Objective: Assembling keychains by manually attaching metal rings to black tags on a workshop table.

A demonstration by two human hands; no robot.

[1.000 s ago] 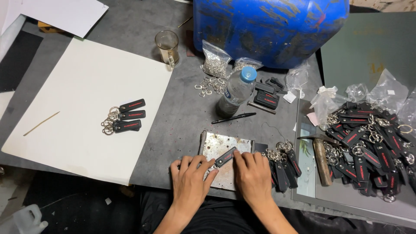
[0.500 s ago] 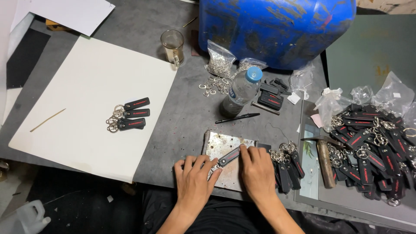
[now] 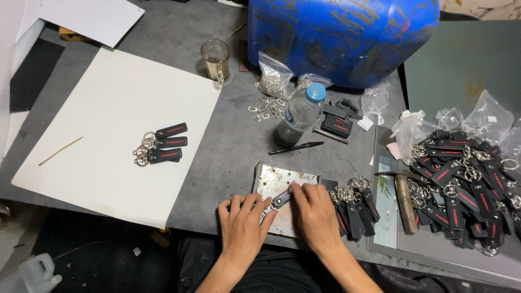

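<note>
The grey counter (image 3: pixel 239 135) carries a white sheet (image 3: pixel 108 163), a glass mug (image 3: pixel 216 58), a water bottle (image 3: pixel 297 116), a black pen (image 3: pixel 296 147), a blue drum (image 3: pixel 342 38), a metal plate (image 3: pixel 279 187) and a hammer (image 3: pixel 404 198).

A black key-fob strap (image 3: pixel 280 199) lies slantwise on a small metal plate (image 3: pixel 277 182) at the lower middle of the frame, its lower left end toward the near table edge and its upper right end higher up. Only a short dark strip with a paler edge shows; the rest is covered. The plate is flat, roughly rectangular, grey, and speckled with rust-coloured marks across its bare upper part.
</note>
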